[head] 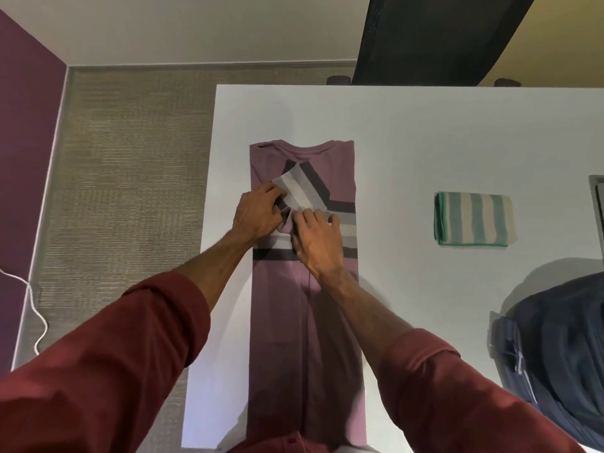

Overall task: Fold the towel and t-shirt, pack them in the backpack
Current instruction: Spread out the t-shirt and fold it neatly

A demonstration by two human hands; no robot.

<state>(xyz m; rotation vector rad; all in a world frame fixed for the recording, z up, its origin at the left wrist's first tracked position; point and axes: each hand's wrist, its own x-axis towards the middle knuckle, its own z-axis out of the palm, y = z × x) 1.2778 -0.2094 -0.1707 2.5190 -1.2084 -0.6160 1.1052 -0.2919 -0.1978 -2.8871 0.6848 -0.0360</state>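
A mauve t-shirt (pixel 304 322) with grey, white and dark stripes lies lengthwise on the white table (pixel 408 125), its sides folded in to a narrow strip, collar at the far end. My left hand (pixel 256 212) pinches a folded-in sleeve near the shirt's left edge. My right hand (pixel 318 240) lies flat on the striped chest part, fingers spread, right beside the left hand. A folded green-and-cream striped towel (pixel 474 219) rests on the table to the right. The dark blue backpack (pixel 555 354) sits at the table's right edge, partly cut off by the frame.
The table's left edge runs beside beige carpet (pixel 124 191), where a white cable (pixel 37 308) trails. A purple wall is at far left. A dark panel (pixel 431 37) stands behind the table. A grey object (pixel 596 204) shows at the right border.
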